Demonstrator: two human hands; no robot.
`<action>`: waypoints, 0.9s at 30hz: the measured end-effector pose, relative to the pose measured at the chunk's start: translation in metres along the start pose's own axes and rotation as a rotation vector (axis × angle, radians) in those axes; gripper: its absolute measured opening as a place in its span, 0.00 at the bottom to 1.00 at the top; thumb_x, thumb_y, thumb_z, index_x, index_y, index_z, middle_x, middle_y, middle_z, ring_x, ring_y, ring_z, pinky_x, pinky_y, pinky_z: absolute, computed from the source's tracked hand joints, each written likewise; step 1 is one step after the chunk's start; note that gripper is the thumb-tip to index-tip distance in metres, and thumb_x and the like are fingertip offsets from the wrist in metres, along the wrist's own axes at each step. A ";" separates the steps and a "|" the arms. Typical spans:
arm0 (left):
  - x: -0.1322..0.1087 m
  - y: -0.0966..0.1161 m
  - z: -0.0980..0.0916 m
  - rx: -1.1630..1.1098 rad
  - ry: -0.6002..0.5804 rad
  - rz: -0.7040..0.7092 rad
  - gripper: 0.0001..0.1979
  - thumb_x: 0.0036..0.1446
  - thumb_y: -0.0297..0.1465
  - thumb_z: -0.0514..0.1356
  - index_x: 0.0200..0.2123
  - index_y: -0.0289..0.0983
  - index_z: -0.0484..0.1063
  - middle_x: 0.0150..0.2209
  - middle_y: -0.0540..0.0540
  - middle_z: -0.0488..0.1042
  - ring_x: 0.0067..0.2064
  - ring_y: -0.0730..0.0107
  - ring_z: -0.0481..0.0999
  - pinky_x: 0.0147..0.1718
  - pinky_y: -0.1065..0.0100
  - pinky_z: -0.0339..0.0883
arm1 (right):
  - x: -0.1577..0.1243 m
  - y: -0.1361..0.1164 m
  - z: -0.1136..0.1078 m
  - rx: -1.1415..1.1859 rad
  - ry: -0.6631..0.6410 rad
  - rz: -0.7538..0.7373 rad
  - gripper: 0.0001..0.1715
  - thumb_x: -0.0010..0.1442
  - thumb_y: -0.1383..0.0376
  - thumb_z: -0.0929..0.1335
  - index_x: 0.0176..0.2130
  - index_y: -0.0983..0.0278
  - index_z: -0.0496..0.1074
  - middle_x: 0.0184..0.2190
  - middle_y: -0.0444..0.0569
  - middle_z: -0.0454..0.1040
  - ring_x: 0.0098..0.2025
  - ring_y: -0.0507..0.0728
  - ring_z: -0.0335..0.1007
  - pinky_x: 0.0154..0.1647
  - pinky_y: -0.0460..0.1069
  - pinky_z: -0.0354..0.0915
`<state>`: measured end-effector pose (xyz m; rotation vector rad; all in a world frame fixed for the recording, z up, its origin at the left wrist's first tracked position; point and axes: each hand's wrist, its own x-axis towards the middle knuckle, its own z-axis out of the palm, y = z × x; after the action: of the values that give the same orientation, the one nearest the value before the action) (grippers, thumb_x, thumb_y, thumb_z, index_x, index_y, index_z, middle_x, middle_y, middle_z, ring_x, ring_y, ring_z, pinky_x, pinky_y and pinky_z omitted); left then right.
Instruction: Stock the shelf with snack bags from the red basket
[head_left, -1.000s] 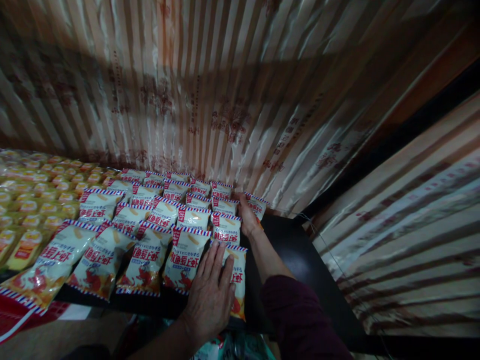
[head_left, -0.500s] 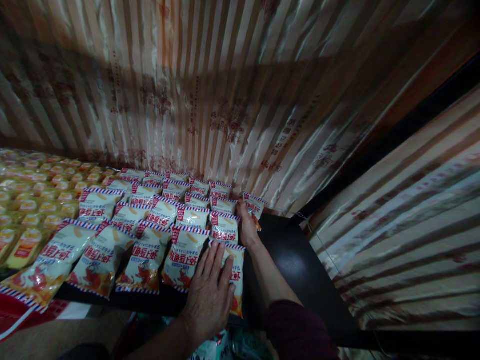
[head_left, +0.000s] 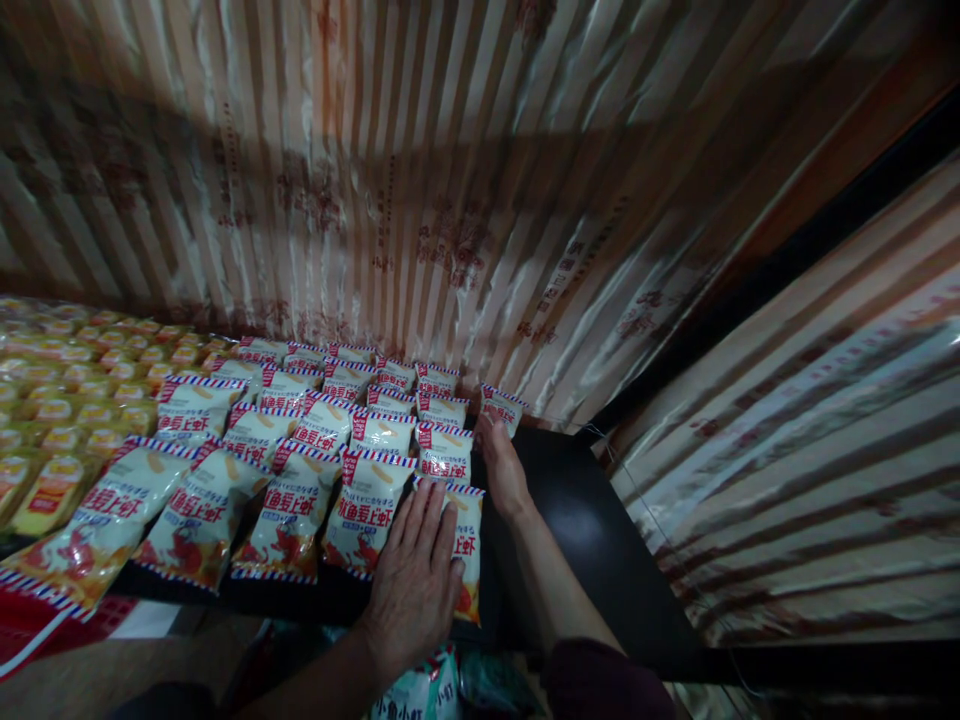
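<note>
Pale snack bags (head_left: 442,455) with striped edges and red lettering lie in rows on a black tabletop (head_left: 581,520). My left hand (head_left: 416,570) rests flat on the front right bag (head_left: 469,545), its fingers stretched out and covering part of the print. Farther back, my right hand (head_left: 504,468) touches the lower end of a single bag (head_left: 500,405) that sits at the right end of the back row, a little apart from the others. The fingers of this hand look extended, with the bag's lower edge hidden behind them.
Yellow packaged items (head_left: 56,410) in clear wrapping fill the left side. A striped, printed sheet (head_left: 450,200) hangs behind the table, and another (head_left: 840,480) is at the right beyond a dark bar (head_left: 780,265). Below the front edge are green bags (head_left: 427,690) and a red basket (head_left: 82,625).
My right hand has shifted slightly down and right, to the lower end of the back right bag, now covering its bottom. My left hand stays on the front bag.
</note>
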<state>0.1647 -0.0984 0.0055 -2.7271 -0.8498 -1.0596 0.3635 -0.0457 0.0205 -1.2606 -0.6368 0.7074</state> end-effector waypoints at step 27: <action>-0.020 0.005 -0.002 -0.064 0.060 0.026 0.23 0.60 0.29 0.52 0.59 0.31 0.60 0.65 0.31 0.53 0.69 0.49 0.41 0.58 0.50 0.59 | -0.124 0.018 -0.004 -0.290 0.062 0.015 0.45 0.58 0.41 0.60 0.66 0.57 0.49 0.66 0.50 0.54 0.66 0.59 0.51 0.66 0.58 0.49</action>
<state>0.1541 -0.1121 -0.0050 -2.7346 -0.7831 -1.1762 0.2855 -0.1412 -0.0029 -1.5504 -0.6963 0.5998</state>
